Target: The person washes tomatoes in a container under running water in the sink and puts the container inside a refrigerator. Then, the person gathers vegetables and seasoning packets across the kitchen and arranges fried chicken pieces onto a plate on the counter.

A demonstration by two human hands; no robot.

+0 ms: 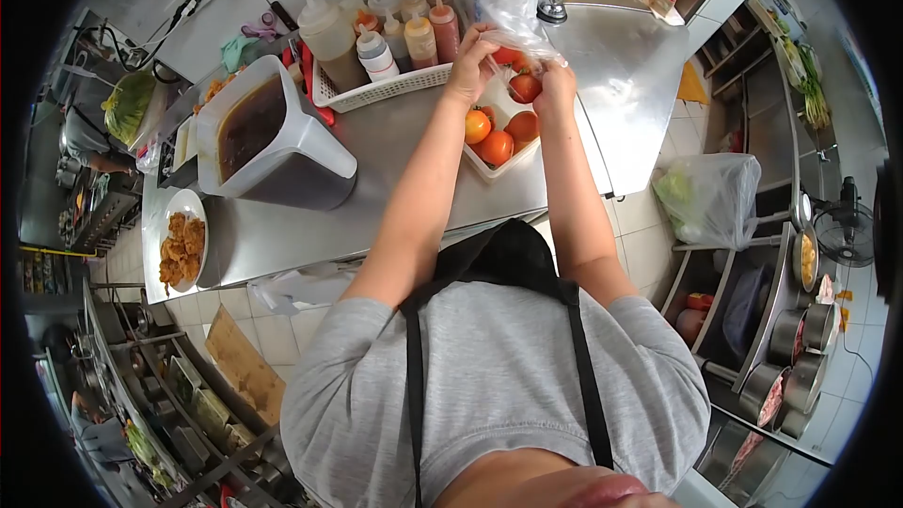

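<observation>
Both hands are at a clear plastic bag (519, 38) above a white tray (496, 173) on the steel counter. My left hand (472, 64) pinches the bag's left side, fingers closed. On the other side, my right hand (557, 85) is closed on the bag too, its fingertips partly hidden. Red tomatoes (525, 87) show between the hands at the bag; whether they are inside it or behind it, I cannot tell. Below, several more tomatoes (495, 148) lie in the tray, some orange-red.
Left of the tray stands a white basket (386, 87) of squeeze bottles. A large pitcher (310, 155) of dark liquid and a plate of fried food (182, 249) sit further left. A metal post base (552, 11) stands behind the right hand.
</observation>
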